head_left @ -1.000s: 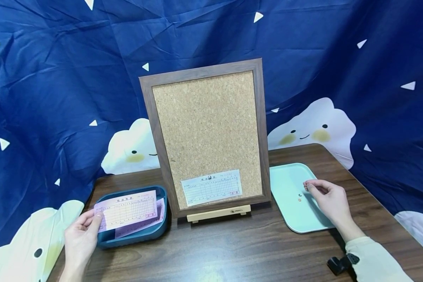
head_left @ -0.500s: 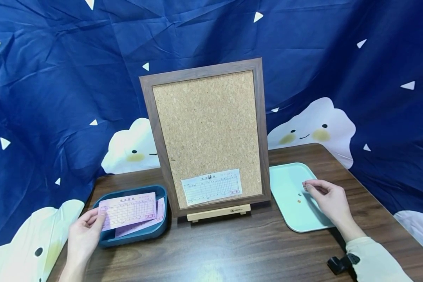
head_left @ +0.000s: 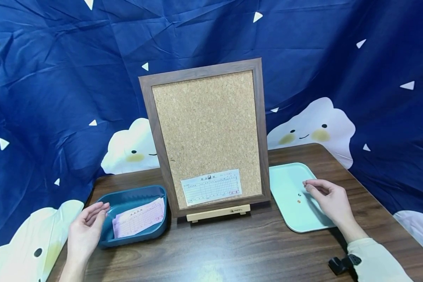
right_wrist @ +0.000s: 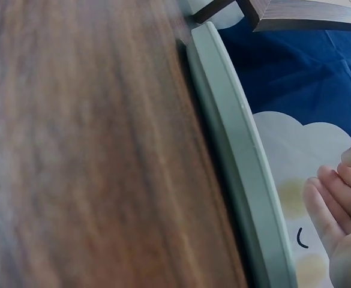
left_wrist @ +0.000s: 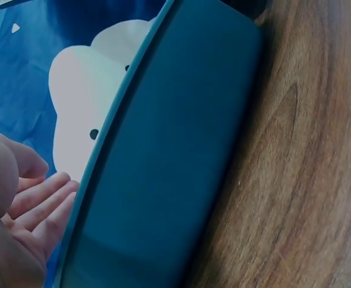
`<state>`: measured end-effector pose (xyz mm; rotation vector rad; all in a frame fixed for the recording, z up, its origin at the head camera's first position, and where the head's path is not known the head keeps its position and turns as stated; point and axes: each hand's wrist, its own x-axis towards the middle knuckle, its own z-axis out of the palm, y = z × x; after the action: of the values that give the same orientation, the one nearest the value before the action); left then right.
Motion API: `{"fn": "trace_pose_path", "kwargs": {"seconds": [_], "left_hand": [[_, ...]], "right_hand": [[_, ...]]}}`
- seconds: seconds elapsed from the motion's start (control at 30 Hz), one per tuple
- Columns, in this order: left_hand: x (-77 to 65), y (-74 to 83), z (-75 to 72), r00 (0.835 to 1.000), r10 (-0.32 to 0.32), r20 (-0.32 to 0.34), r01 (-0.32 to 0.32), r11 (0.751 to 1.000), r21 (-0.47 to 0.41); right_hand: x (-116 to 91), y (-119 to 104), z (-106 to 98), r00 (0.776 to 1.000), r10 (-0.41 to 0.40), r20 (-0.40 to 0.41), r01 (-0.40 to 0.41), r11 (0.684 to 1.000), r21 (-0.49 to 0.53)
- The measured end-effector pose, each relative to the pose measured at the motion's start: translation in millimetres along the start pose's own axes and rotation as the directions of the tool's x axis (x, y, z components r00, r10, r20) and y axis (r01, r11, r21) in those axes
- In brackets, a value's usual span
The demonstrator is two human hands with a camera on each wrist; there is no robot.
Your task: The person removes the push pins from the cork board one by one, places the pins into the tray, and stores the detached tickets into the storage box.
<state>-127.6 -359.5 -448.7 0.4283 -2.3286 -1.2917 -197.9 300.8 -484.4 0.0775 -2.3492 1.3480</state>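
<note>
My left hand (head_left: 86, 229) is at the left rim of a dark teal basket (head_left: 107, 243), fingers loosely bent and holding nothing. Inside the basket lie pink printed receipt slips (head_left: 139, 218), stacked at a slant. From the left wrist view, the basket's outer wall (left_wrist: 157, 144) fills the middle, with the fingers (left_wrist: 46, 207) beside its rim. Over a mint green tray (head_left: 289, 176) hovers my right hand (head_left: 329, 199), fingers relaxed, thumb near the index fingertip, and nothing shows between them. Two tiny objects, one dark (head_left: 299, 194) and one orange (head_left: 299, 201), lie on the tray.
A framed cork board (head_left: 208, 125) stands between basket and tray on a small wooden stand (head_left: 218, 213). A whitish receipt slip (head_left: 211, 190) is pinned low on it with a pin at its top edge. A blue cloud-print curtain (head_left: 204, 35) hangs behind the wooden table (head_left: 232, 243).
My left hand has let go of the pink receipt slip it held over the basket, and the slip now lies inside with the others. My right hand has stayed over the tray.
</note>
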Motion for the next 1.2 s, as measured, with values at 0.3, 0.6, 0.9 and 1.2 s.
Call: {"fn": "trace_pose_path", "kwargs": {"seconds": [0.3,0.6,0.9,1.2], "left_hand": [[-3.3,10.5,6.4,0.995,0.098,-0.025,-0.100,0.991,-0.090],[-5.3,18.6,14.1,0.978,0.209,-0.009,-0.208,0.966,-0.154],[-8.5,26.1,18.0,0.953,0.296,0.063,-0.279,0.941,-0.189],[-10.2,31.8,20.8,0.935,0.336,0.116,-0.314,0.934,-0.172]], "right_hand": [[1.1,-4.1,-0.6,0.999,-0.042,0.005,0.042,0.999,0.019],[3.3,-11.5,-0.3,0.999,-0.052,-0.006,0.052,0.997,0.049],[3.9,-27.1,0.9,0.996,-0.092,-0.017,0.093,0.992,0.090],[5.4,-38.1,3.0,0.991,-0.130,-0.005,0.130,0.984,0.120]]}}
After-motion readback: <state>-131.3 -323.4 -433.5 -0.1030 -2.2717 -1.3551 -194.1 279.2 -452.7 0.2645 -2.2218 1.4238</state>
